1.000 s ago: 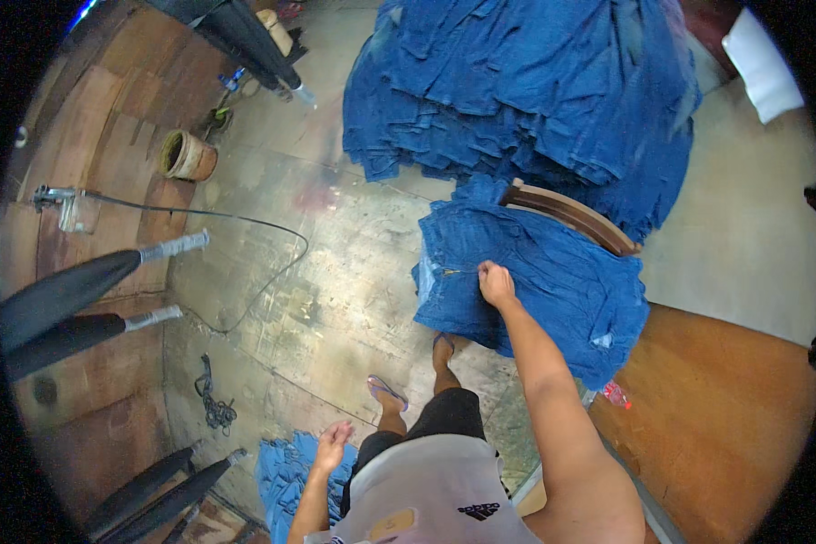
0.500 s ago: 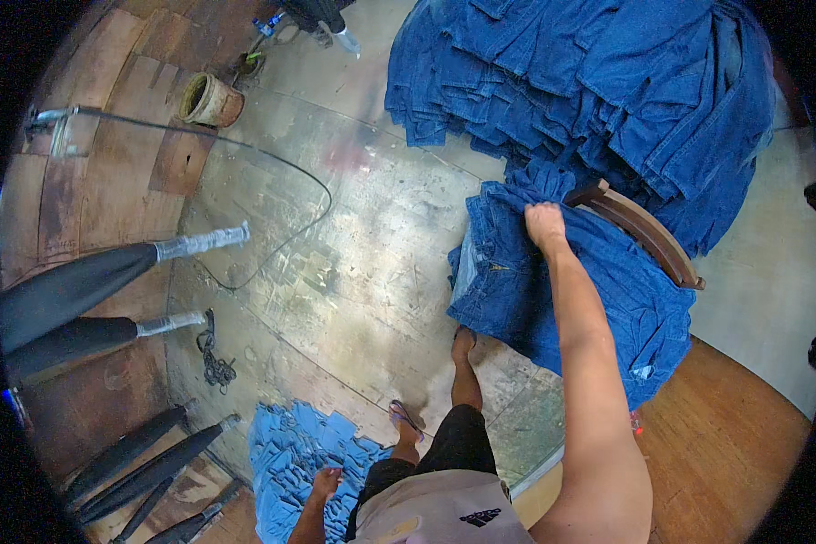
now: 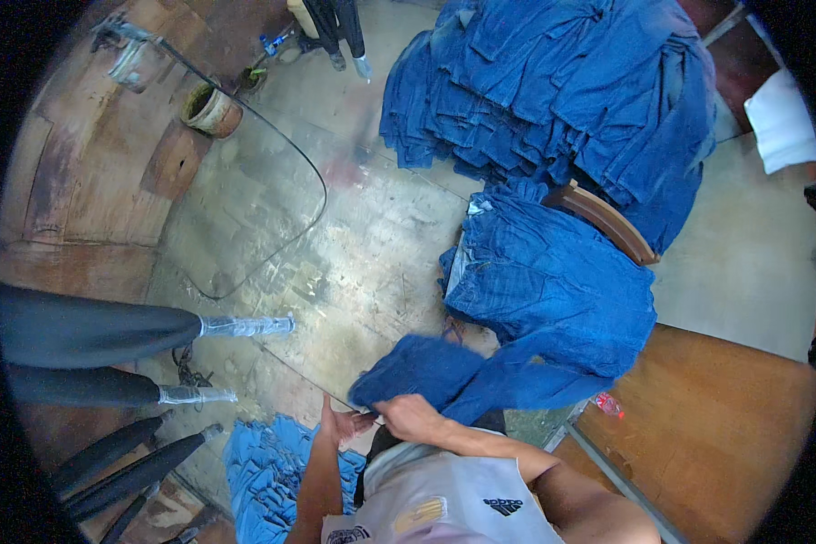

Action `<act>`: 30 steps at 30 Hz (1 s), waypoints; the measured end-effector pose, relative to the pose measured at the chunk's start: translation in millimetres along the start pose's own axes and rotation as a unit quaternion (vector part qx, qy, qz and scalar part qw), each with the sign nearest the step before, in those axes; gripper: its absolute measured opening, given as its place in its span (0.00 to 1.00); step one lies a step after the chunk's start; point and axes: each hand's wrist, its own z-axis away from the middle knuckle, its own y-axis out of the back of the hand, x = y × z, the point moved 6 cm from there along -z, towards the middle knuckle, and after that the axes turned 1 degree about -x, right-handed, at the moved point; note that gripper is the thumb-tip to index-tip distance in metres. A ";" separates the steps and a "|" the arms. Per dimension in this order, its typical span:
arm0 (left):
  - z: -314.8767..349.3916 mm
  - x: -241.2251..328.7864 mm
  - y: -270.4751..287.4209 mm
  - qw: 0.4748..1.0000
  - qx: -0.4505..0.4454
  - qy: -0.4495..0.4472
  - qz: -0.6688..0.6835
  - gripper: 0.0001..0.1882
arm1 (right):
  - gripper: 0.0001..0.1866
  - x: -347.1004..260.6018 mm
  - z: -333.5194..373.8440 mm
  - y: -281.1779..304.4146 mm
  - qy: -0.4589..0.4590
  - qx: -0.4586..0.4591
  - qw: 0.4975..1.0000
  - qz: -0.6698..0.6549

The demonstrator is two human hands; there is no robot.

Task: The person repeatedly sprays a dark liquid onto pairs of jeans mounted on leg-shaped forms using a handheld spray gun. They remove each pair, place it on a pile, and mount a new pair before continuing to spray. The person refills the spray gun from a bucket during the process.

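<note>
A blue denim garment (image 3: 444, 376) is gripped at its near end by the right hand (image 3: 408, 415), fingers curled and clamped on the cloth, while the rest of it is draped back toward the folded denim stack (image 3: 553, 290) on the floor. The left hand (image 3: 340, 422) is held open, palm up, fingers spread, right next to the garment's edge; whether it's actually touching can't be told. A big heap of denim (image 3: 553, 100) is piled behind the stack, soft and rumpled. A curved wooden piece (image 3: 607, 220) is wedged between the two. The concrete floor (image 3: 335, 236) looks worn and blotchy. A crumpled blue cloth (image 3: 263, 462) is lying by the feet.
</note>
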 end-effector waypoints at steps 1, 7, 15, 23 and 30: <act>8.6 12.2 -5.8 0.989 -0.102 -0.054 -0.094 0.56 | 0.11 -21.3 -0.6 -10.6 0.034 -0.010 0.999 0.005; 80.9 99.0 10.0 0.882 0.004 -0.340 -0.325 0.21 | 0.16 -96.6 -0.9 -72.7 0.081 -0.058 0.993 0.068; 289.4 89.3 -53.1 0.559 -0.090 -0.606 -0.558 0.15 | 0.21 -105.6 -77.4 -23.2 -0.107 0.123 0.963 -0.216; 359.4 25.4 -70.1 0.253 -0.142 -0.550 -0.783 0.21 | 0.63 -109.0 -230.7 25.6 -0.265 -0.102 0.945 0.164; 323.7 120.6 -25.4 0.593 -0.067 -0.662 -0.453 0.26 | 0.16 -66.5 -326.5 19.1 -0.059 -0.051 0.946 0.316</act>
